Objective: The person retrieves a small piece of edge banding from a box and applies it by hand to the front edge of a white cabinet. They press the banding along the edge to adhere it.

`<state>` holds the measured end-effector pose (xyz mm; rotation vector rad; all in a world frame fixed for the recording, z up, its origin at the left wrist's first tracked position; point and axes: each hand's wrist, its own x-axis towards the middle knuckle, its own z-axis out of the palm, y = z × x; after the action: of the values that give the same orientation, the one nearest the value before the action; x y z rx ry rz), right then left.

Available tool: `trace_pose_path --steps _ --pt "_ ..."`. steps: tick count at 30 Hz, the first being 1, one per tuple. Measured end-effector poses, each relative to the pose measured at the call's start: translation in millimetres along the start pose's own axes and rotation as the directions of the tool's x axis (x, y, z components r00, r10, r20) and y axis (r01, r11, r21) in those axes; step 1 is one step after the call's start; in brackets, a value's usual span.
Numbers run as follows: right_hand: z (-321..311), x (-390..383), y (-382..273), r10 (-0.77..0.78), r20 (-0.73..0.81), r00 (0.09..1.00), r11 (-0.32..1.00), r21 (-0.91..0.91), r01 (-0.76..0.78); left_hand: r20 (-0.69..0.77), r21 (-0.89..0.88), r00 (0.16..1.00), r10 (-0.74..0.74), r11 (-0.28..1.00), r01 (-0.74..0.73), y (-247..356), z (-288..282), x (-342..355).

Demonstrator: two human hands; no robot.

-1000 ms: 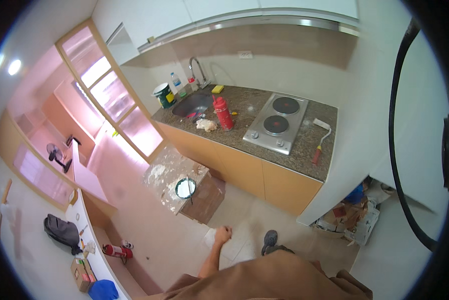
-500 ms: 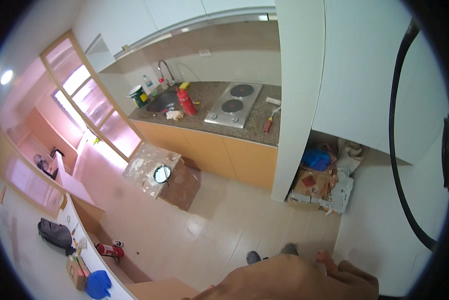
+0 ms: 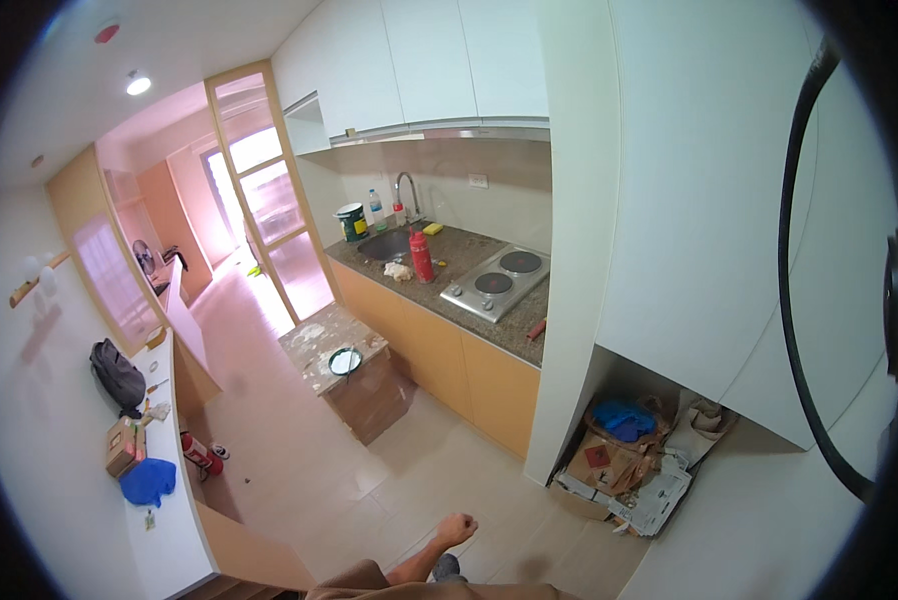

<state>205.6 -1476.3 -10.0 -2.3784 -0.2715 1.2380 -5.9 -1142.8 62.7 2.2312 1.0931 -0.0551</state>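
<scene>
My left hand [image 3: 457, 528] swings out in front of me above the tiled floor, at the lower middle of the head view. Its fingers are curled into a loose fist, and nothing shows in it. It touches nothing; a wooden box [image 3: 369, 405] with a paint-spattered top stands farther ahead. On that top lies a round dark-green-rimmed lid or tray [image 3: 345, 360] with white paint and a thin stick or handle across it. My right hand is out of view.
On the kitchen counter are a red bottle [image 3: 421, 258], a two-plate stove [image 3: 497, 284] and a red handle [image 3: 537, 329]. Flattened cardboard [image 3: 599, 470] and a blue bag [image 3: 624, 420] fill the right niche. A white ledge [image 3: 164, 535] and a fire extinguisher [image 3: 201, 453] stand left.
My view has tilted up and turned, showing more of the upper cabinets. My left hand has come into sight, while my right hand has left the picture.
</scene>
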Motion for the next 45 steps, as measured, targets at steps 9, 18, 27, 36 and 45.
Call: trace_pose_path --steps 9,18,27,36,45 --pt "-31 14 -13 -0.096 0.019 0.995 0.995 0.004 0.096 -0.070 -0.080 0.953 -0.295 0.954 0.289 -99 84 -98" --pt "-48 24 -4 -0.116 -0.004 0.993 0.993 -0.019 0.116 0.281 0.028 0.792 -0.542 0.830 0.557 -85 50 -152" --pt "-35 24 12 -0.135 -0.011 0.991 0.990 -0.031 0.135 -0.118 -0.135 0.931 -0.346 0.934 0.330 -57 21 -84" --pt "-55 78 211 -0.473 -0.192 0.860 0.861 -0.307 0.405 0.263 -0.224 0.961 -0.082 0.964 0.144 -62 71 -19" --pt "-19 -67 124 -0.139 -0.144 0.980 0.990 -0.046 0.134 -0.041 0.012 0.986 -0.162 0.987 0.162 -62 77 -76"
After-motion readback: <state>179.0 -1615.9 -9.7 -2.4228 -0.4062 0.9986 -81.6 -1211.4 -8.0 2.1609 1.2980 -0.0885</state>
